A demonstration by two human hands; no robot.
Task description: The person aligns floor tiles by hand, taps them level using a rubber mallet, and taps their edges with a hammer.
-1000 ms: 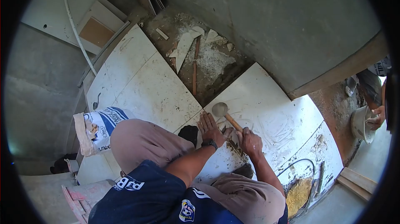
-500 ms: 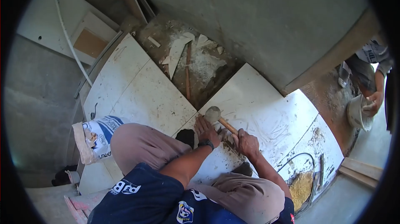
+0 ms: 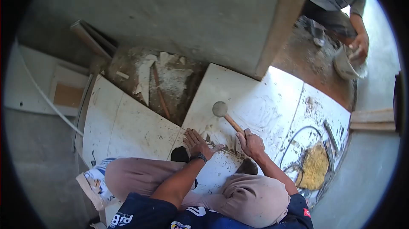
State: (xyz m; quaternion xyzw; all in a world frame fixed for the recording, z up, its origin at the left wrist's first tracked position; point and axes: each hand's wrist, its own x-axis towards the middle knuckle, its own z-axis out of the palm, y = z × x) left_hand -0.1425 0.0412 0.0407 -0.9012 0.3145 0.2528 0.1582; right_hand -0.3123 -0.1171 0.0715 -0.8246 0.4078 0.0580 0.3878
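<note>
My right hand (image 3: 252, 143) is wrapped round the wooden handle of a rubber mallet (image 3: 220, 109), its grey round head over the white floor tile (image 3: 238, 86). My left hand (image 3: 197, 143) lies flat on the tiles near a joint, fingers stretched out and a dark watch on the wrist. Crumbs of dirt and mortar (image 3: 226, 147) are scattered along the joint beside my left fingers. My knees are bent at either side of the hands.
Ahead lies an untiled patch (image 3: 172, 84) with broken tile pieces and a brown stick. At right sit a yellow sponge (image 3: 315, 167) and a dark cable. A co-worker (image 3: 338, 3) beyond the wall edge holds a bucket (image 3: 347, 65). A printed sack (image 3: 96, 182) stands at left.
The view has swung to the right, bringing more of the co-worker into sight. The mallet head has moved away from my left hand, which stays flat on the tiles.
</note>
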